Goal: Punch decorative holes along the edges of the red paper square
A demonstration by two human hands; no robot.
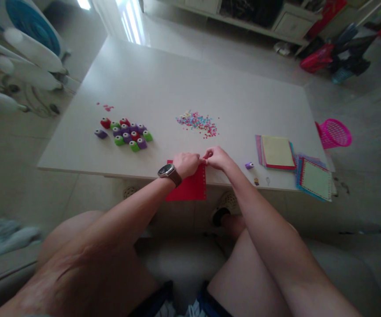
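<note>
A red sheet of paper (188, 188) with a row of small marks down its right side lies at the table's front edge, its lower part over the edge. My left hand (186, 164), with a watch on its wrist, is closed at the sheet's top, fingers together on it. At the sheet's upper right corner, my right hand (217, 158) has thumb and finger pinched together, touching the left fingertips. Whatever is in that pinch is too small to see. Beyond the hands lies a scatter of colourful confetti-like bits (198, 123).
Several small purple, green and red pieces with white tops (127, 132) stand at left, near a few pink bits (107, 107). One purple piece (249, 165) lies at right, beside two paper stacks (278, 152) (316, 178). A pink basket (335, 133) stands beyond the table's right edge.
</note>
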